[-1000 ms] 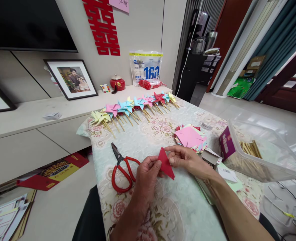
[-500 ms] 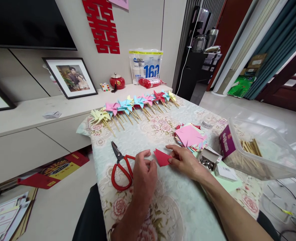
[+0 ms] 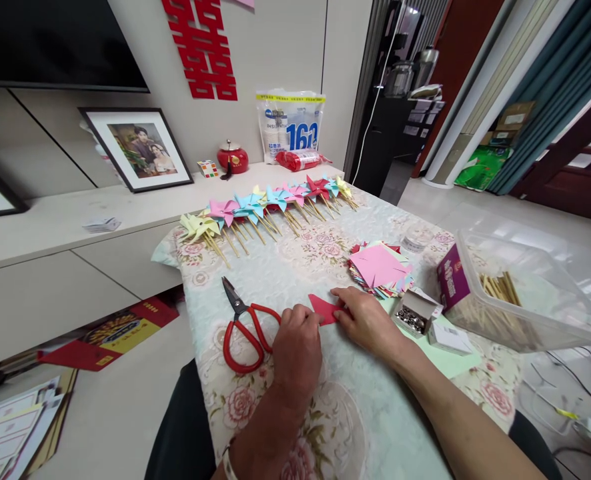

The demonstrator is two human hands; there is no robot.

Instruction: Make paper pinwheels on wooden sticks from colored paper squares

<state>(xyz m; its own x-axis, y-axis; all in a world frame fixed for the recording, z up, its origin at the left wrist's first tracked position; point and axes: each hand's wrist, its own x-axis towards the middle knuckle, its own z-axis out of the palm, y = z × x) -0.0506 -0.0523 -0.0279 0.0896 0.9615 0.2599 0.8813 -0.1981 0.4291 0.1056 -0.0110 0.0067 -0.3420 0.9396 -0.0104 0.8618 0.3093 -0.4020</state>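
Note:
A piece of folded red paper [image 3: 324,309] lies low over the tablecloth between my two hands. My right hand [image 3: 368,321] pinches its right edge with thumb and fingertips. My left hand [image 3: 298,343] is closed, its curled fingertips on the lower left edge of the paper; the thumb is mostly hidden. Red-handled scissors [image 3: 245,327] lie with blades parted just left of my left hand. Beyond my right hand is a stack of slit paper squares [image 3: 380,267], pink on top. A small open box of metal fasteners [image 3: 413,317] sits beside my right wrist.
Finished paper pinwheels [image 3: 275,200] on sticks line the table's far edge. At the right stands a clear plastic bin [image 3: 515,300] holding sticks. A small white box [image 3: 449,339] rests on pale green paper [image 3: 458,363]. A clear round container [image 3: 415,240] is behind the stack.
My left hand has moved right and its fingers have closed at the red paper's edge. My right hand keeps its pinch. The view has shifted slightly.

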